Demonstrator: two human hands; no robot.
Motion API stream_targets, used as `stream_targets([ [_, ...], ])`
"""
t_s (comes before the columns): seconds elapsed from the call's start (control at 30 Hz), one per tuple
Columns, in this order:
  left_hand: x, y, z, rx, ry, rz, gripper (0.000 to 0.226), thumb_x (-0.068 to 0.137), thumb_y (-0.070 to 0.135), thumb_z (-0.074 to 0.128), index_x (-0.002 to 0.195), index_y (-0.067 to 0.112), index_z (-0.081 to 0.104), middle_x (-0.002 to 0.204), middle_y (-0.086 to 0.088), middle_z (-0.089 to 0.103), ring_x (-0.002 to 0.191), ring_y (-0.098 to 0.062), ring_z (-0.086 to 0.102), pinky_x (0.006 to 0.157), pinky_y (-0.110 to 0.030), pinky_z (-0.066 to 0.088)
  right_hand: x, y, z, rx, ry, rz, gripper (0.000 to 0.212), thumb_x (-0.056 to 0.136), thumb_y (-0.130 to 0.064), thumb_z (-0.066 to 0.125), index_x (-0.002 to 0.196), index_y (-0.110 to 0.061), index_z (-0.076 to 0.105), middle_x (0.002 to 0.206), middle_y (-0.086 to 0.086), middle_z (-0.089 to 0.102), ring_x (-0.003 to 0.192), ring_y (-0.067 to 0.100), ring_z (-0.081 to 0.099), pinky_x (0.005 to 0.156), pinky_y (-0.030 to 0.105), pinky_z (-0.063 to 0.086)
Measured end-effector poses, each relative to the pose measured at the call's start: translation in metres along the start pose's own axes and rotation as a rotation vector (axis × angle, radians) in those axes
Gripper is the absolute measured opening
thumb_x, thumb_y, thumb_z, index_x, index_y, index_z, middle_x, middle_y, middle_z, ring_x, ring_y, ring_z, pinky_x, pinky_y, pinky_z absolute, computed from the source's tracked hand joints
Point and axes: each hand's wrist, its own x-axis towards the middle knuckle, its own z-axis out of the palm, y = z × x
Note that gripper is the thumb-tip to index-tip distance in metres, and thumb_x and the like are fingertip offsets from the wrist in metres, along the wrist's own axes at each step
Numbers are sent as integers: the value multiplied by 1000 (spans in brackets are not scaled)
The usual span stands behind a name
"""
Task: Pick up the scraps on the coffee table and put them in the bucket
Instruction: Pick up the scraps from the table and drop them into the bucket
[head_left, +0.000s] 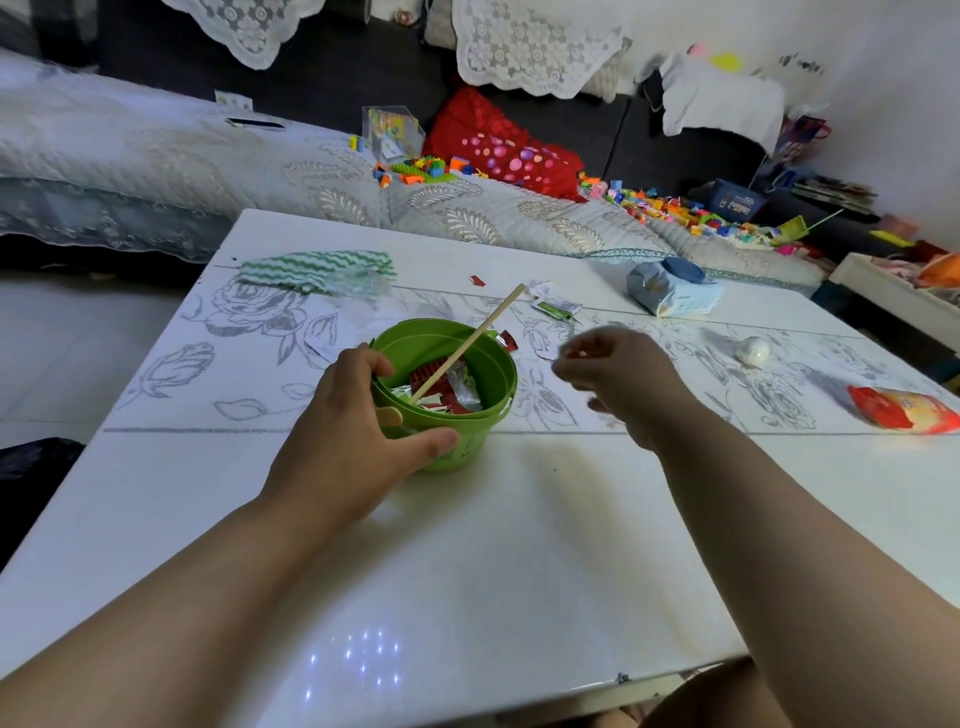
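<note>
A small green bucket (483, 364) stands on the white coffee table (519, 545). It holds red and silver wrapper scraps and a wooden stick (478, 338) that leans out over its far rim. My left hand (358, 436) grips the bucket's near left side. My right hand (618, 379) hovers just right of the bucket, fingers pinched on a tiny red scrap (576, 354). Loose scraps lie beyond: a red bit (477, 281), a green-and-white wrapper (556, 307), a red wrapper (508, 340) behind the bucket.
On the table also lie a green-striped cloth bag (317, 270), a grey-blue wipes pack (670, 286), a white ball (753, 351) and a red-orange snack packet (904, 410). A sofa with toy bricks runs behind the table.
</note>
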Motion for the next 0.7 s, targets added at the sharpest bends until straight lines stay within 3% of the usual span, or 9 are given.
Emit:
stream_targets([
  [0.1, 1, 0, 0, 4, -12, 0, 67, 58, 48, 80, 104, 36, 32, 113, 8, 44, 82, 6, 56, 69, -27, 43, -14, -40, 18, -23, -128, -179, 12, 77, -14, 74, 87, -18, 70, 76, -2, 68, 64, 9, 60, 54, 23, 48],
  [0.17, 1, 0, 1, 11, -14, -1, 68, 58, 49, 80, 104, 37, 31, 113, 7, 44, 82, 3, 57, 69, -28, 44, -16, -56, 30, -154, -180, -263, 20, 75, -21, 77, 94, -18, 72, 83, -2, 70, 69, 10, 63, 62, 27, 52],
  [0.27, 1, -1, 1, 8, -13, 7, 68, 57, 50, 80, 103, 36, 32, 113, 6, 45, 84, 2, 57, 71, -29, 45, -14, -63, 44, -390, -231, -313, 34, 74, -34, 77, 105, -20, 72, 93, -5, 69, 84, 8, 63, 74, 23, 51],
  [0.33, 2, -2, 1, 4, -20, 3, 68, 56, 50, 80, 103, 37, 32, 113, 6, 45, 86, -3, 58, 73, -30, 45, -13, -61, 45, -407, -207, -314, 33, 75, -38, 75, 102, -19, 72, 97, -4, 72, 88, 9, 65, 77, 25, 52],
  [0.4, 2, -2, 1, 2, -25, -4, 69, 56, 50, 80, 104, 37, 32, 114, 7, 45, 87, -3, 57, 72, -30, 45, -12, -56, 38, -334, -129, -292, 27, 76, -37, 74, 95, -17, 74, 89, -3, 73, 83, 11, 68, 75, 30, 55],
  [0.5, 1, -2, 1, 3, -27, 3, 68, 58, 49, 80, 105, 36, 32, 113, 8, 41, 83, 8, 52, 68, -27, 41, -4, -37, 10, -319, 5, -219, 20, 79, -32, 72, 91, -16, 73, 78, -2, 72, 77, 18, 70, 70, 30, 54],
  [0.6, 0, -2, 1, 10, -20, 1, 69, 59, 49, 79, 106, 36, 31, 114, 9, 41, 83, 3, 53, 71, -28, 42, 10, 1, -31, -470, 63, -77, 21, 79, -26, 71, 93, -10, 74, 90, 14, 74, 84, 29, 70, 80, 39, 55],
  [0.7, 1, -3, 2, 4, -19, -2, 77, 58, 51, 79, 117, 35, 32, 121, 7, 44, 93, -9, 58, 78, -31, 46, 15, 50, -67, -629, -11, 130, 35, 80, -22, 72, 112, -7, 69, 111, 15, 69, 95, 29, 68, 62, 24, 46],
])
